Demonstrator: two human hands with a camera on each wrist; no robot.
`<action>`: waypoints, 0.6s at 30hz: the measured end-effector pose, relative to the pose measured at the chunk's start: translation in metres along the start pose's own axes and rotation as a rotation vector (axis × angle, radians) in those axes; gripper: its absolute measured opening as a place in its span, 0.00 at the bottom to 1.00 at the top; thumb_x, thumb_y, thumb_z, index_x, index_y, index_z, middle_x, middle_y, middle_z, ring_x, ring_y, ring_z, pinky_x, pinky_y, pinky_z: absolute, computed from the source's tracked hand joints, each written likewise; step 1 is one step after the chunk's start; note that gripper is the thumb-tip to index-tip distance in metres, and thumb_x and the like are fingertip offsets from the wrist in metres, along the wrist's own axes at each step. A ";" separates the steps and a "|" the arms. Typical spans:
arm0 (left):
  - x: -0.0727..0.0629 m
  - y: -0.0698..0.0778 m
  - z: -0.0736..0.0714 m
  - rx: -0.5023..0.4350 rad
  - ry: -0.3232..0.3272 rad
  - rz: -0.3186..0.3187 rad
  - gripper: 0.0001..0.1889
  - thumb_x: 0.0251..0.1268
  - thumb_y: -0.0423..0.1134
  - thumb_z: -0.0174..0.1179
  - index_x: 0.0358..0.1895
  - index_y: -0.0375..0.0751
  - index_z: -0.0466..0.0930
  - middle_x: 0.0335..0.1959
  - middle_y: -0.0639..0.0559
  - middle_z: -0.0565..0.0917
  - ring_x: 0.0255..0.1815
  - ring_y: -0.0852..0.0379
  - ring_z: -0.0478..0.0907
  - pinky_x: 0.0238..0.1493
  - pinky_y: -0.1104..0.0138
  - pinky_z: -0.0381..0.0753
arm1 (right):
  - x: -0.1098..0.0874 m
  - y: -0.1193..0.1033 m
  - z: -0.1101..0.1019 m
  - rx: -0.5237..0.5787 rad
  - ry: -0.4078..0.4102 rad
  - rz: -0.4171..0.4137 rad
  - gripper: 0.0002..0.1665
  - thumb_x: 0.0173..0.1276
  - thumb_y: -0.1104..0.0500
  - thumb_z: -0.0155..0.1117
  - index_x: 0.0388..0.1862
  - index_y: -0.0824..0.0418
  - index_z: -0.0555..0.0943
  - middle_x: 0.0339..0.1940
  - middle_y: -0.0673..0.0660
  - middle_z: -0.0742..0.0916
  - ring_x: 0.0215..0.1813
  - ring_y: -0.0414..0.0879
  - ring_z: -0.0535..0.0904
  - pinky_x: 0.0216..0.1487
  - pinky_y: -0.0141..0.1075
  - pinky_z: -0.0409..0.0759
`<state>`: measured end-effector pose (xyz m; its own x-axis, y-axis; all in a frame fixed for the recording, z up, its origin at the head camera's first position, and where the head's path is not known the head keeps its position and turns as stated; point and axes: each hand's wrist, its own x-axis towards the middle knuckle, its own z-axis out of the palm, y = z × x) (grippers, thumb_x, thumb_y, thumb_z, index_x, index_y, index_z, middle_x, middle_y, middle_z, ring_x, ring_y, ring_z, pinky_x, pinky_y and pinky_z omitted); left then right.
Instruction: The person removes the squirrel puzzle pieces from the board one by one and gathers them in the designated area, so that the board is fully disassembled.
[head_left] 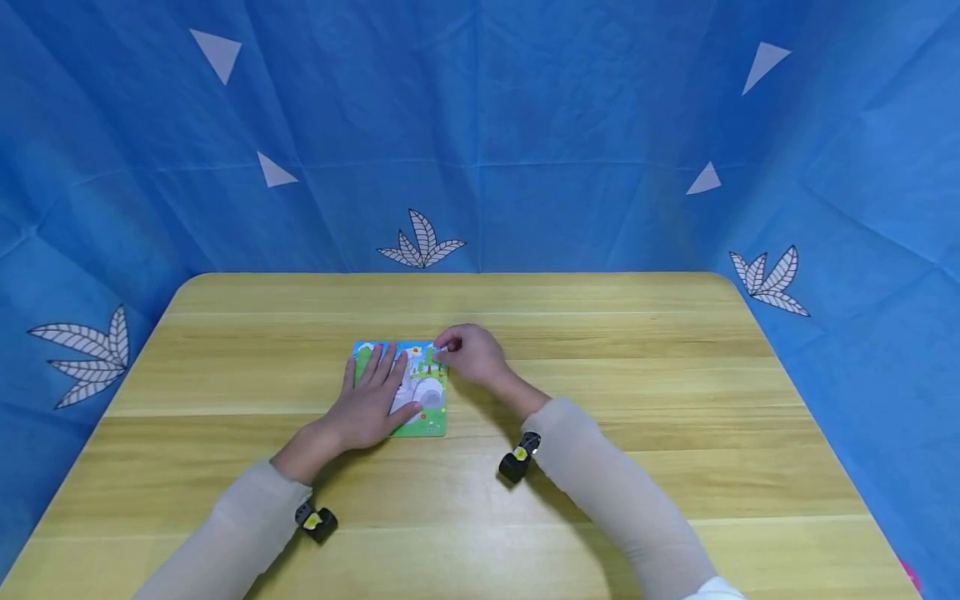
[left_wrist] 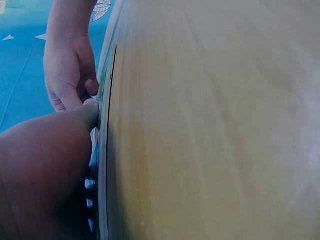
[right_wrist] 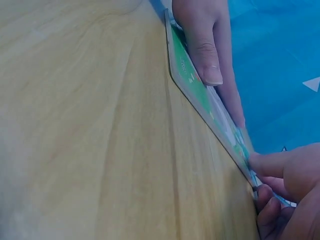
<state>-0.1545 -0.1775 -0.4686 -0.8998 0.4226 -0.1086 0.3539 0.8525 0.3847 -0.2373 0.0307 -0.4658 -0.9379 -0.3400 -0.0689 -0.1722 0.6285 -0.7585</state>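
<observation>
A thin square picture board [head_left: 431, 423] with rounded corners lies on the table, printed with blue sky, trees, green grass and a pale grey-white shape. My left hand [head_left: 370, 408] rests flat across its left part with fingers spread, hiding much of the print; the thumb [right_wrist: 210, 75] lies on the board's face. At the upper right corner, my right hand [head_left: 474, 354] has curled fingers and pinches the board's edge. In the right wrist view, the right hand [right_wrist: 295, 185] has its thumb against the board's face and curled fingers beside its edge.
The wooden table [head_left: 637, 375] has light and dark grain bands and rounded far corners. Behind and beside it hangs a blue cloth [head_left: 570, 133] with pale triangles and leaf prints. Each wrist carries a small black camera, such as the right one [head_left: 514, 465].
</observation>
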 end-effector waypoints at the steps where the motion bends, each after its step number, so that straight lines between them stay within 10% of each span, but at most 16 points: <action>1: 0.000 0.000 0.000 -0.001 0.001 0.001 0.44 0.79 0.57 0.50 0.81 0.29 0.44 0.83 0.32 0.41 0.82 0.33 0.32 0.73 0.33 0.27 | 0.000 -0.001 0.000 0.000 -0.004 0.010 0.06 0.67 0.58 0.73 0.42 0.56 0.88 0.31 0.49 0.82 0.35 0.42 0.75 0.38 0.33 0.72; 18: 0.000 0.001 -0.001 0.010 -0.013 -0.019 0.44 0.79 0.57 0.51 0.81 0.31 0.43 0.83 0.33 0.40 0.82 0.33 0.32 0.73 0.31 0.27 | 0.001 -0.004 -0.001 0.096 0.000 0.087 0.06 0.65 0.60 0.74 0.41 0.57 0.87 0.35 0.50 0.85 0.40 0.43 0.78 0.44 0.35 0.76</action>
<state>-0.1543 -0.1768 -0.4673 -0.9032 0.4098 -0.1280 0.3390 0.8636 0.3732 -0.2380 0.0283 -0.4625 -0.9480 -0.2871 -0.1373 -0.0605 0.5861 -0.8079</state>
